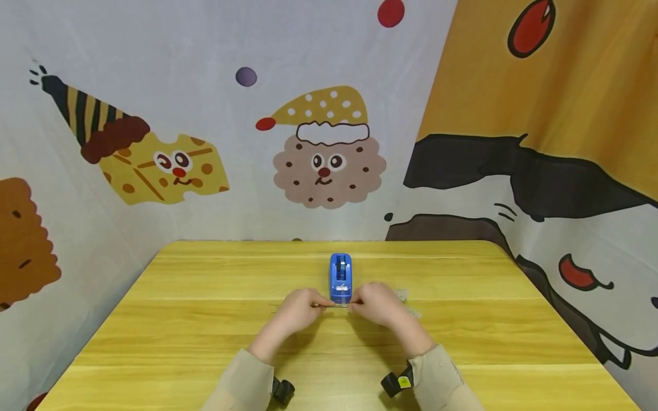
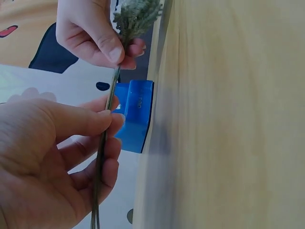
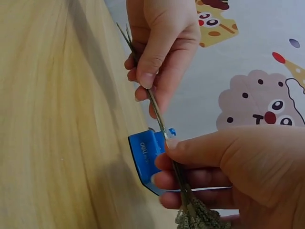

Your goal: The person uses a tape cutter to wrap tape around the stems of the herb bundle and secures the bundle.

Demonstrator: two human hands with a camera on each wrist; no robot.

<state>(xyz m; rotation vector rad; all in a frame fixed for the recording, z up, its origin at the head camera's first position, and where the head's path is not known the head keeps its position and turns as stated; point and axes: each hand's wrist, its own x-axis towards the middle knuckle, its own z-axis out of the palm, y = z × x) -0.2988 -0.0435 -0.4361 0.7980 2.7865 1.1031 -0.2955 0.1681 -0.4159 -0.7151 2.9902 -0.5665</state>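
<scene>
Both hands hold a thin bundle of dried flower stems (image 2: 101, 160) in front of a blue tape dispenser (image 1: 334, 288). My left hand (image 1: 300, 308) pinches the stems between thumb and fingers, towards their bare ends. The right hand (image 1: 379, 302) pinches them closer to the fluffy grey-green flower heads (image 3: 202, 217), which stick out beyond its fingers. In the right wrist view, a shiny patch that looks like clear tape (image 3: 167, 132) lies on the stems between the hands. The dispenser stands just behind the stems, its front end between the two hands.
The wooden table (image 1: 205, 331) carries the dispenser, and its far edge meets a cloth backdrop (image 1: 205, 34) printed with cartoon figures. Dark wrist cameras (image 1: 396, 383) sit below both sleeves.
</scene>
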